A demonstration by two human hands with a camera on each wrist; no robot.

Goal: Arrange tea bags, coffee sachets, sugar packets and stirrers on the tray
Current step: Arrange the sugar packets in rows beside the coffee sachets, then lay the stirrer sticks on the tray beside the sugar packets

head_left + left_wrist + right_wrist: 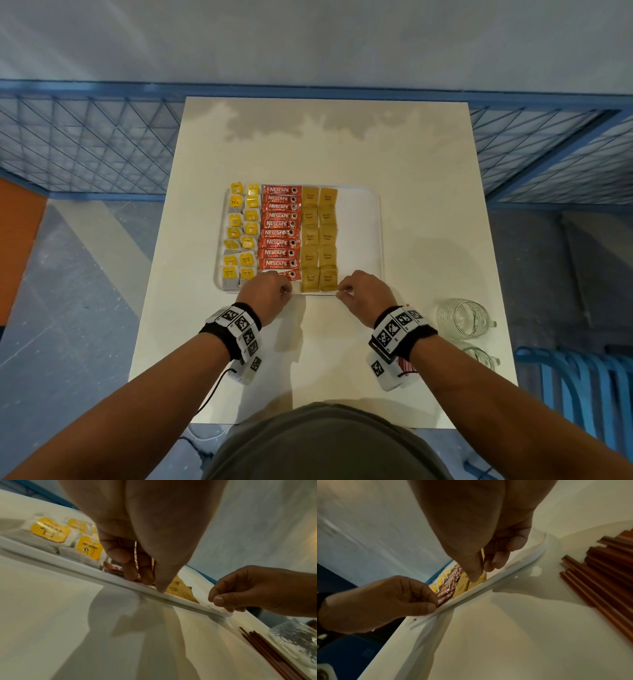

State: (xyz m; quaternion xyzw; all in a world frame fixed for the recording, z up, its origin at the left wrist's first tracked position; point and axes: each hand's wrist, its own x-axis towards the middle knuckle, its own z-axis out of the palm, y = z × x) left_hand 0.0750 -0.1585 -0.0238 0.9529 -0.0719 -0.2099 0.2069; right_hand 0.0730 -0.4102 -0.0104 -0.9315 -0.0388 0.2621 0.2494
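A white tray (359, 219) lies on the table. Its left side holds two columns of yellow-tagged tea bags (239, 233), then a column of red coffee sachets (279, 226), then two columns of brown sugar packets (318, 236). The right strip of the tray is bare. My left hand (286, 291) pinches the tray's near rim (85, 569) in front of the coffee sachets, thumb on the rim and fingers curled inside. My right hand (342, 291) pinches the same rim (513, 568) by the sugar packets. Brown stirrers (599, 574) lie loose on the table beside my right wrist.
Two glass mugs (462, 318) stand at the table's near right corner, close to the stirrers (267, 649). The white table (325, 144) stretches bare beyond the tray. A blue mesh railing (85, 144) runs behind and beside the table, and a blue chair (575, 387) is at the right.
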